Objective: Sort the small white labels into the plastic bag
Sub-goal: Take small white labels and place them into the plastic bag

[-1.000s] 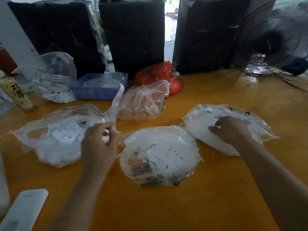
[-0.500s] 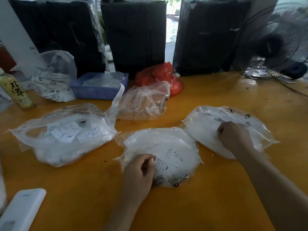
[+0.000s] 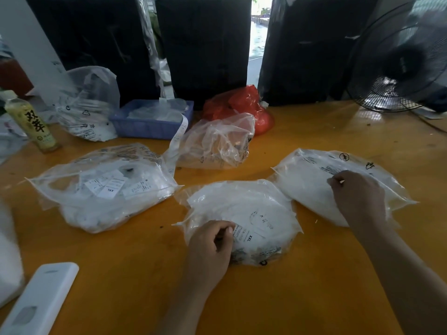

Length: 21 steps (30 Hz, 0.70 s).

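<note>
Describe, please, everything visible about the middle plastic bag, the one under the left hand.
The middle plastic bag is clear, thin, crinkled film, bulging with small white labels; one reads XXL. Black print shows near its front edge. It lies flat on the orange table, between two similar bags; its far right corner meets the right bag. The left hand, fingers curled, grips its front left edge.

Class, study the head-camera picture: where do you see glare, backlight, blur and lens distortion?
Head view: daylight blows out the doorway gap; glare sheens the table beside the fan; wide-angle bending at the edges; the left hand and right hand look slightly soft.
</note>
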{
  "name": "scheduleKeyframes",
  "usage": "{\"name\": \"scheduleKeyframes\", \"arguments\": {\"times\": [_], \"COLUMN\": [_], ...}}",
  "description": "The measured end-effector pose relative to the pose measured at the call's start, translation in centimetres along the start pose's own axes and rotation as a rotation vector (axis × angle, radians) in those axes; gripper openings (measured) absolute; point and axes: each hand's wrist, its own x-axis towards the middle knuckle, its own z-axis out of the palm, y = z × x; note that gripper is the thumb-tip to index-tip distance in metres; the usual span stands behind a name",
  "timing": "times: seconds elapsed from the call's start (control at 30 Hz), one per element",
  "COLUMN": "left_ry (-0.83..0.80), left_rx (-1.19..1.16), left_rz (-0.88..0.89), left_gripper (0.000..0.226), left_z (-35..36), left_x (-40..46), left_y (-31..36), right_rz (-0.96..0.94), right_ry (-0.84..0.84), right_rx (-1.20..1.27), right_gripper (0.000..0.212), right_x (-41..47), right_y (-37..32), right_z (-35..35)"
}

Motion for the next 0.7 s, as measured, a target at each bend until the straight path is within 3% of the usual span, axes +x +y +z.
{"name": "scheduleKeyframes", "arguments": {"times": [0.13, 0.2, 0.27, 0.37, 0.43, 0.5, 0.53, 0.63, 0.7], "left_ry": [0.010, 0.018, 0.034, 0.013, -0.032, -0.067, -0.080, -0.088, -0.050], "left_rx": [-0.023, -0.065, -0.149, -0.279, -0.377, -0.430, -0.422, -0.367, -0.377], "left_rz": [-0.002, -0.015, -0.031, -0.079, -0.106, -0.094, -0.085, -0.062, -0.114], "left_gripper": [0.015, 0.021, 0.029, 0.034, 0.043, 0.063, 0.062, 0.013, 0.010], "left_z": [0.0, -0.2, -0.5, -1.0, -1.3, -1.7, -1.8, -1.6, -1.6], "left_x": [0.0, -0.1, -0.3, -0.7, -1.0, -1.2, -1.1, -0.7, -0.5], "left_y": [-0.3, -0.1, 0.3, 0.9, 1.0, 1.1, 1.0, 0.4, 0.2], "right_rz": [-0.008, 0.044, 0.131, 0.202, 0.184, 0.139, 0.112, 0.022, 0.027], "right_ry": [0.174, 0.197, 0.064, -0.376, -0.574, -0.629, -0.628, -0.625, -0.644], "right_rx": [0.120, 0.346, 0.719, 1.185, 1.205, 1.143, 1.114, 1.038, 1.017], "right_gripper": [0.028, 0.028, 0.022, 0.022, 0.027, 0.026, 0.022, 0.014, 0.015], "right_x": [-0.9, -2.3, -4.7, -9.1, -11.5, -13.2, -13.7, -14.6, -14.4], "right_y": [-0.6, -1.8, -3.7, -6.9, -8.7, -10.3, -10.9, -11.6, -11.5], "right_z": [-2.3, -3.6, -4.6, -5.1, -4.1, -2.8, -2.3, -0.9, -0.3]}}
